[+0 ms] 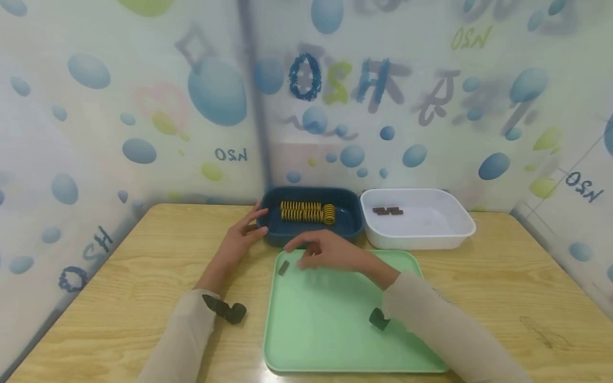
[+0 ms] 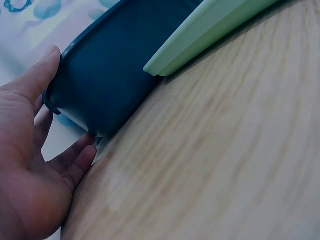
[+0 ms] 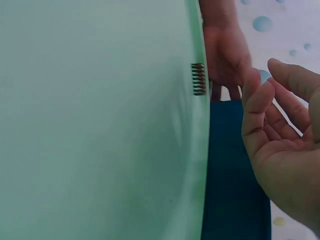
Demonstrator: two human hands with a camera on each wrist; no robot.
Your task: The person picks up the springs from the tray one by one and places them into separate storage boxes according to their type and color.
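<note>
My left hand (image 1: 238, 236) rests its fingers on the left end of a dark blue container (image 1: 311, 238); in the left wrist view the thumb is at the rim and other fingertips are low by the wall. Inside that container lie several yellow coil springs (image 1: 301, 215). A small dark brown coil spring (image 3: 198, 79) lies on the green tray (image 1: 335, 319), near its far left corner. Over the tray's far edge hovers my right hand (image 1: 328, 251), just right of this spring, fingers loosely bent with nothing seen between them.
A white container (image 1: 416, 242) stands right of the blue one, holding several small brown springs (image 1: 388, 211). Both containers sit behind the tray on a wooden table (image 1: 517, 298). Behind the table hangs a patterned white backdrop (image 1: 201, 175).
</note>
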